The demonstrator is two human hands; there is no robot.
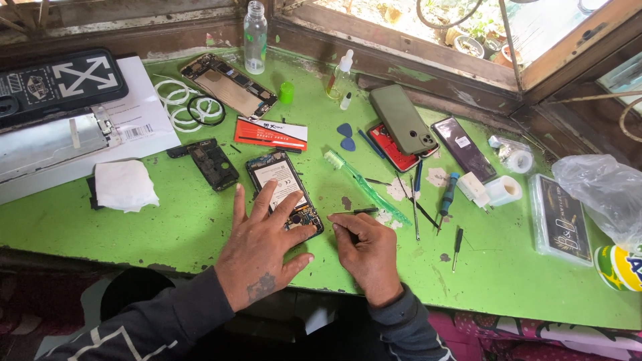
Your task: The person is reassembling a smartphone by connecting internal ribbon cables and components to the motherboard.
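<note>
Head view: left hand (262, 254) lies flat with fingers spread on an opened smartphone (283, 190) near the green table's (167, 220) front edge. Right hand (366, 251), curled, pinches what looks like a thin dark tool (358, 212) just beside the phone. A green toothbrush (364, 186) lies beyond.

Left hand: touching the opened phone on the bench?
Touching. The head view shows the left hand lying flat on the opened phone, fingers spread over its lower half, with no gap visible.
</note>
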